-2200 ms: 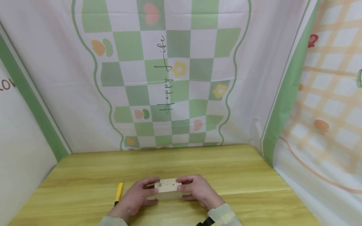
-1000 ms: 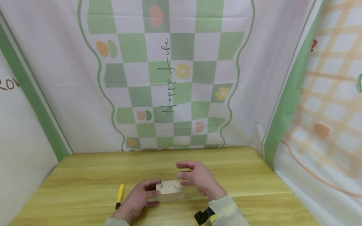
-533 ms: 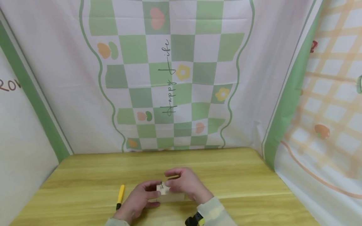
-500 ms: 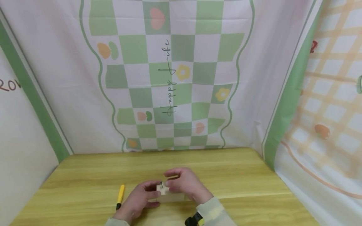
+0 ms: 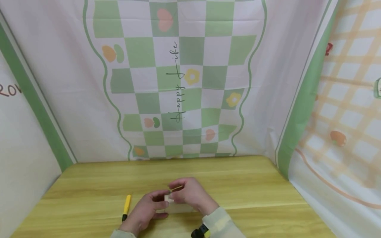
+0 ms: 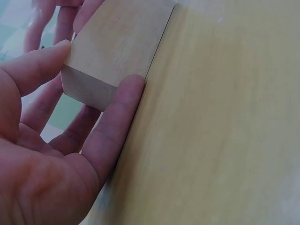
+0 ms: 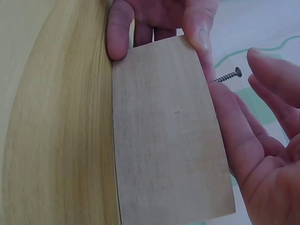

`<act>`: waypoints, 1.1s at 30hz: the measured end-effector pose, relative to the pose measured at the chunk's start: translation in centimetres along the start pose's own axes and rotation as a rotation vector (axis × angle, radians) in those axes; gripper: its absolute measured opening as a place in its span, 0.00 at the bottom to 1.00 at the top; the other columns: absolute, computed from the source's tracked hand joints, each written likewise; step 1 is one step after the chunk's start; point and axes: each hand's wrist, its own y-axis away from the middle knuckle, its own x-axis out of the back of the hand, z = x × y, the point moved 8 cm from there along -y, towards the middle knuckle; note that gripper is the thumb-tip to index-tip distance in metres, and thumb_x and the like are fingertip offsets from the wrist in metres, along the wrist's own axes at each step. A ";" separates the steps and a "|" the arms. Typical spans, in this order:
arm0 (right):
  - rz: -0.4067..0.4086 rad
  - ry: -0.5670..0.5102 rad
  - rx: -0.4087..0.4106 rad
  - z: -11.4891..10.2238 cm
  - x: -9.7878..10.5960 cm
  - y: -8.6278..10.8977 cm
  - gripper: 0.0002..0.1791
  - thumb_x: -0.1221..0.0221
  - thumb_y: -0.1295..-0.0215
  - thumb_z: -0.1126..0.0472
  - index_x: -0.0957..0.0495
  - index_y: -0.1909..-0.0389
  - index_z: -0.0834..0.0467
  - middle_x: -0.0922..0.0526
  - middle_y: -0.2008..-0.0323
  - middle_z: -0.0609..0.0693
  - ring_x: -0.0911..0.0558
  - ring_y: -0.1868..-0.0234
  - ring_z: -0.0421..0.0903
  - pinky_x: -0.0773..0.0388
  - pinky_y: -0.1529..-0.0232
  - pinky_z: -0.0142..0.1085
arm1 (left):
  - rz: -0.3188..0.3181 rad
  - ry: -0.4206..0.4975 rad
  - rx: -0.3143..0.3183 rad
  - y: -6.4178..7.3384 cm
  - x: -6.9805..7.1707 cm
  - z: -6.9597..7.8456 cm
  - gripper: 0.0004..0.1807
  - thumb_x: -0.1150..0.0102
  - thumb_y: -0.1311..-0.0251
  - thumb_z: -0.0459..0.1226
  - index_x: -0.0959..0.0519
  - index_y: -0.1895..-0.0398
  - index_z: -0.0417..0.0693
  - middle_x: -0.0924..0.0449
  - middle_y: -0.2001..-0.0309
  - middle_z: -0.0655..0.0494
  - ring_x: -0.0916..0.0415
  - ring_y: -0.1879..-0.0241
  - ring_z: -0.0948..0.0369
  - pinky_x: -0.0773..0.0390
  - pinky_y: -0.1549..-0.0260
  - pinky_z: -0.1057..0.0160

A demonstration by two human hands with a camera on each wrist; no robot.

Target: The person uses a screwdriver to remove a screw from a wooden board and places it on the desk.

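A pale wooden block [image 5: 180,208] lies on the table, and my left hand [image 5: 146,206] grips its left end. In the left wrist view, thumb and fingers go round that end of the block [image 6: 119,37]. A threaded screw [image 7: 227,76] stands tilted out of the block's upper face, near the left hand. My right hand [image 5: 191,196] is over the block, covering most of its top. In the right wrist view, its lower finger lies along the upper face beside the screw's base, while another fingertip stands a little off the screw head.
A yellow stick-shaped tool with a black end [image 5: 126,206] lies on the wooden table [image 5: 238,178], left of the left hand. A black and yellow device [image 5: 200,231] sits at the right sleeve. Printed curtains [image 5: 190,99] hang behind the table and at its sides.
My right hand let go of the block's right end, lifted, then moved left and down over the block to the screw. My left hand has kept its grip on the left end.
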 end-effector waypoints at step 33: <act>0.026 0.213 0.146 -1.0 -1.1 -0.3 0.11 0.35 0.47 0.73 0.11 0.66 0.57 0.14 0.69 0.48 0.18 0.68 0.44 0.17 0.69 0.36 | -0.009 0.019 -0.008 0.0 0.1 -0.1 0.29 0.35 0.38 0.29 0.30 0.34 0.32 0.25 0.42 0.44 0.25 0.47 0.52 0.18 0.54 0.46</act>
